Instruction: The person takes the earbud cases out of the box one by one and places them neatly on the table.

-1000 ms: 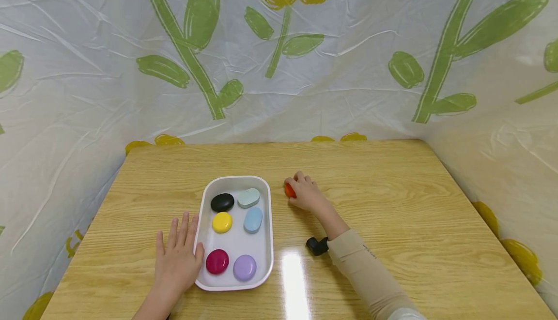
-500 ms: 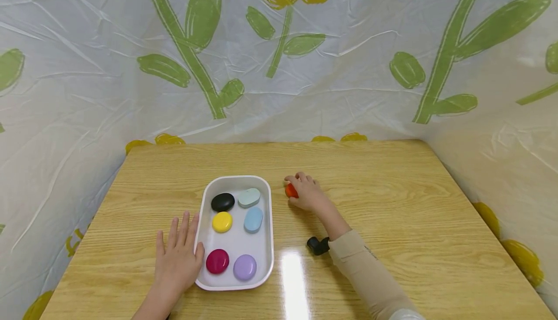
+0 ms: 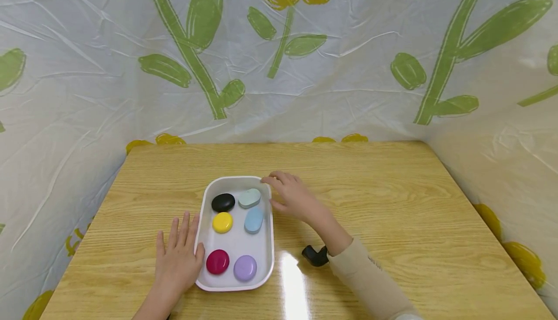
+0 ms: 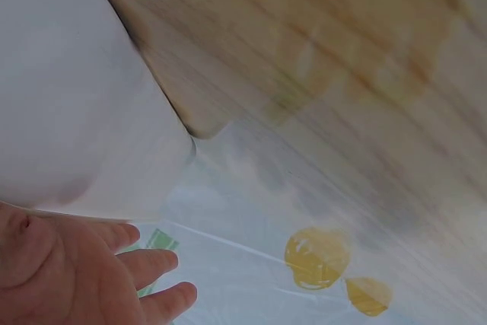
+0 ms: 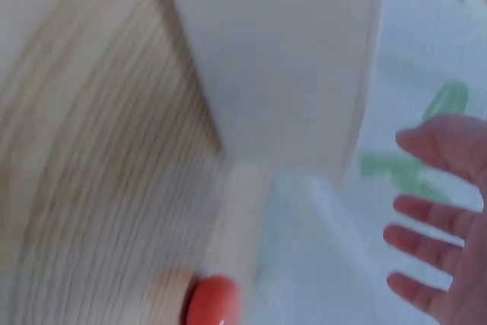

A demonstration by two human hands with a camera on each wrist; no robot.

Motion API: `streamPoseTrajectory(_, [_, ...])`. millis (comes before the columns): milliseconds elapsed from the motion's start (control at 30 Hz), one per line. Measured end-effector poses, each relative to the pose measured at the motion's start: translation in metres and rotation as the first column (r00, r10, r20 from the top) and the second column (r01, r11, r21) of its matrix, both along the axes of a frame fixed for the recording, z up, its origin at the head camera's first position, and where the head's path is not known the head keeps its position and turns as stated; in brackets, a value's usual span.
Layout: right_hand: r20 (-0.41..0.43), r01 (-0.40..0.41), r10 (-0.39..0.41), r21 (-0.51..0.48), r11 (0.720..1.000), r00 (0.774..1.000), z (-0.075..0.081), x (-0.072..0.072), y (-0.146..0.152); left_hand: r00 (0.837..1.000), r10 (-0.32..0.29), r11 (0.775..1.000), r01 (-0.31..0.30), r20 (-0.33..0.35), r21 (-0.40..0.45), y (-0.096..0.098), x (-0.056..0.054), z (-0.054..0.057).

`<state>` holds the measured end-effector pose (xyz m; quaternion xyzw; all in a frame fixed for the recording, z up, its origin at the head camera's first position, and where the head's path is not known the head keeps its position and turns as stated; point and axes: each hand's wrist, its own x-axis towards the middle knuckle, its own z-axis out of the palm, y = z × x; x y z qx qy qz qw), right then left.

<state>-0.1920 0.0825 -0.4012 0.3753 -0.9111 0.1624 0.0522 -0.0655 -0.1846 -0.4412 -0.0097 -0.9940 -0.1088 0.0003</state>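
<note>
My left hand [image 3: 176, 262] lies with spread, straight fingers along the left side of a white tray [image 3: 238, 241], thumb at the rim. My right hand [image 3: 296, 198] hovers at the tray's upper right rim, fingers loosely bent, holding nothing. A red-orange rounded piece [image 5: 214, 302] rests on the table in the right wrist view; in the head view my right hand hides it. Smooth pebble-like pieces lie in the tray: black [image 3: 223, 202], pale green [image 3: 249, 198], yellow [image 3: 223, 222], light blue [image 3: 254, 220], crimson [image 3: 218, 262] and lilac [image 3: 245, 267].
The wooden table [image 3: 414, 213] extends around the tray. A black angular object [image 3: 315, 255] sits by the right sleeve, partly hidden at the wrist. Sheeting with a flower print [image 3: 331, 92] hangs behind the table and at both sides.
My right hand has let go of the red-orange piece and moved left to the tray's rim. The black object beneath the wrist has shifted slightly with it. My left hand has stayed put.
</note>
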Motion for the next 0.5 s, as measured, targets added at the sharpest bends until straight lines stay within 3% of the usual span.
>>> streamPoseTrajectory(100, [-0.006,-0.153,0.154,0.088,0.984,0.988,0.004,0.011,-0.008,1.000,0.000,1.000,0.000,0.001,0.000,0.000,0.000,0.000])
streamPoseTrajectory(167, [0.000,-0.242,0.246,0.167,0.956,0.969,0.005,0.019,-0.014,1.000,-0.001,1.000,0.001,0.001,-0.001,0.000,0.000,0.000])
streamPoseTrajectory(333, [0.015,-0.418,0.436,0.321,0.850,0.900,0.002,0.034,-0.027,1.000,-0.001,1.000,0.001,0.002,-0.009,0.000,0.000,-0.001])
streamPoseTrajectory(500, [0.071,-0.521,0.539,0.391,0.759,0.839,-0.002,0.045,-0.038,1.000,-0.002,1.000,0.002,-0.002,-0.011,0.000,0.000,-0.001])
